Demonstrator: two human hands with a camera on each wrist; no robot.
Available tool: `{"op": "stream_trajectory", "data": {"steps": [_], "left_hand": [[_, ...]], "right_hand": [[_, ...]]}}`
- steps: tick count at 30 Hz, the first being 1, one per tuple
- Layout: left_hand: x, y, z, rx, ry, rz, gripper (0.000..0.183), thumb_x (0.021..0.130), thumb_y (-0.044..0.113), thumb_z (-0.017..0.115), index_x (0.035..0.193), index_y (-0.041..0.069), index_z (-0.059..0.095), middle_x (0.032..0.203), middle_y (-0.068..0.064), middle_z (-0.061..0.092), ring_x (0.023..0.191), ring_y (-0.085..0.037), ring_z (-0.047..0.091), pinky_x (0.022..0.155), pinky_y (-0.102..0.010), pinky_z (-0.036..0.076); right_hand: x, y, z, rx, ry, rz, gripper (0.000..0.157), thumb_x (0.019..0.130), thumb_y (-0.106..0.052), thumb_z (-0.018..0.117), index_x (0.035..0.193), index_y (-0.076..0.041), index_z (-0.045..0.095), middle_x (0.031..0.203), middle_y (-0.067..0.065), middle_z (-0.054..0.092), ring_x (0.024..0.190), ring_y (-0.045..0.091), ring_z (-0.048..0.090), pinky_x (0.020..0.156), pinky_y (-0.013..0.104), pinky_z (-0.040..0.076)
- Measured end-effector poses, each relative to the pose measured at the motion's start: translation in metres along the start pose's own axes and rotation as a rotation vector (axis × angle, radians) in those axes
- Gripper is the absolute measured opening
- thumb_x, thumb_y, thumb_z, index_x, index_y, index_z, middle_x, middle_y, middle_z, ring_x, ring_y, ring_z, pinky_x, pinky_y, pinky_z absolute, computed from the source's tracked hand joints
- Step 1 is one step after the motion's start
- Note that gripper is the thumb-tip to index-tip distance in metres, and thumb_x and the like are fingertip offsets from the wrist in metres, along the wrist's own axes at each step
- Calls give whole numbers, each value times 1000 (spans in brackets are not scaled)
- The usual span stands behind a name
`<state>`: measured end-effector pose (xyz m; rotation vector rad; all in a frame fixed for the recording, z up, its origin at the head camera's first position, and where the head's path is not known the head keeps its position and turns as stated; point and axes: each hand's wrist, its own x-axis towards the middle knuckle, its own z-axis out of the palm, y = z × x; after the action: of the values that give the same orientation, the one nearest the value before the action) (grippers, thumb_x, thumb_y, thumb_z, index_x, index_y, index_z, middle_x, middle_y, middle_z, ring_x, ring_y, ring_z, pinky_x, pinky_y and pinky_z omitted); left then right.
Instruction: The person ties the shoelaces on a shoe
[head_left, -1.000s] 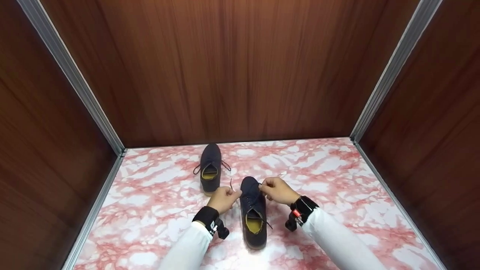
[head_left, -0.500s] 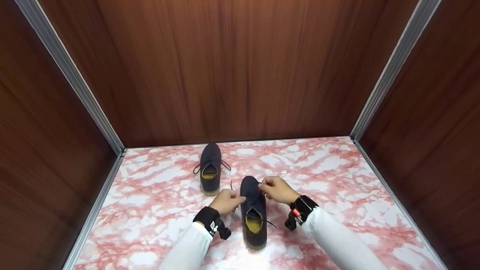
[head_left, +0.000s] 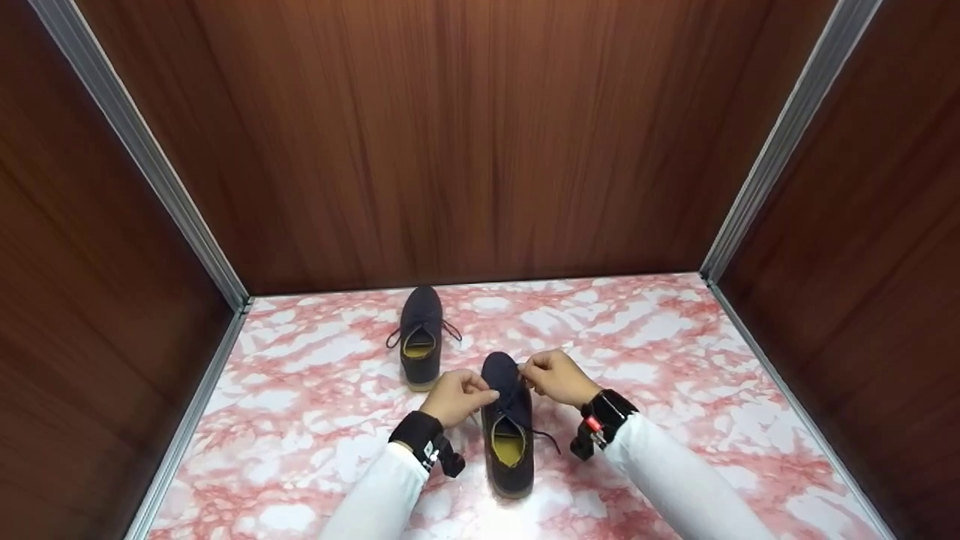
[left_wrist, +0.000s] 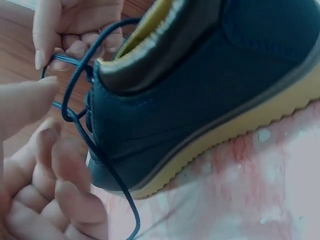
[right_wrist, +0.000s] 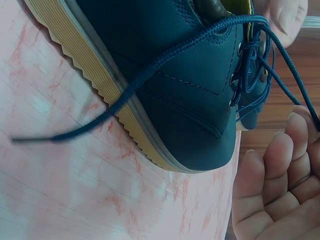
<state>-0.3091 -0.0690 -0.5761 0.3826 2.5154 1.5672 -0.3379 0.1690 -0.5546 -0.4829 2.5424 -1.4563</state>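
Note:
A dark navy lace-up shoe [head_left: 511, 480] with a yellow lining and tan ridged sole stands near the front, toe away from me. From its left, my left hand [head_left: 454, 397] reaches over the laces, thumb and index finger pinching the shoelace [left_wrist: 56, 58]; the thumb partly hides the grip in the left wrist view. On the other side, my right hand [head_left: 556, 380] holds lace between its fingertips beside the toe, the pinch cut off at the right wrist view's edge. One loose lace end [right_wrist: 75, 131] hangs over the shoe's right side, another strand down the left.
The matching navy shoe [head_left: 421, 307] stands farther back and left, with lace loops out to both sides. Both shoes are on a red-and-white marbled surface [head_left: 637, 330]. Brown wood-look panels [head_left: 480, 150] with grey metal corner strips enclose the back and sides.
My left hand has moved right, onto the front of the shoe's laces. The lace end that stuck up beside it is gone from there. On the right, the loose end reaches farther out.

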Motion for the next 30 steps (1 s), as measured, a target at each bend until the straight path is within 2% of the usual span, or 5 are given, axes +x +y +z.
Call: {"op": "stream_trajectory", "data": {"steps": [4,11,21,27,30], "left_hand": [[4,-1,5,-4,30,38,35,90,24,82,112,-2,74,86,-1,70,72,-4,58,64,-17,48],[4,2,13,47,1,55,53,83,26,89,123,-2,71,81,3,64,66,-6,56,61,-18,47],[3,2,20,157,58,93,33,85,33,85,105,8,79,79,3,69,69,-2,56,65,-19,48],[3,0,24,152,73,105,24,88,29,81,102,10,79,78,5,69,66,0,55,63,-18,46],[3,0,25,131,79,92,22,89,28,80,102,10,78,77,6,66,66,0,55,63,-18,46]], "right_hand": [[1,-1,-1,-27,25,7,31,101,-16,60,87,9,74,65,-5,57,53,2,48,50,17,35],[3,-1,-1,-76,60,8,27,100,-13,61,86,1,79,65,-6,57,55,4,48,51,18,37],[10,-6,2,-132,88,-18,31,101,-21,65,80,-3,79,66,-7,58,58,5,45,54,20,33],[11,-8,1,-124,86,-3,31,101,-22,64,83,-4,80,63,-9,54,58,4,46,55,19,36],[10,-6,-2,-89,83,28,32,104,-24,61,88,-3,81,67,-9,58,57,4,48,52,18,37]]}}
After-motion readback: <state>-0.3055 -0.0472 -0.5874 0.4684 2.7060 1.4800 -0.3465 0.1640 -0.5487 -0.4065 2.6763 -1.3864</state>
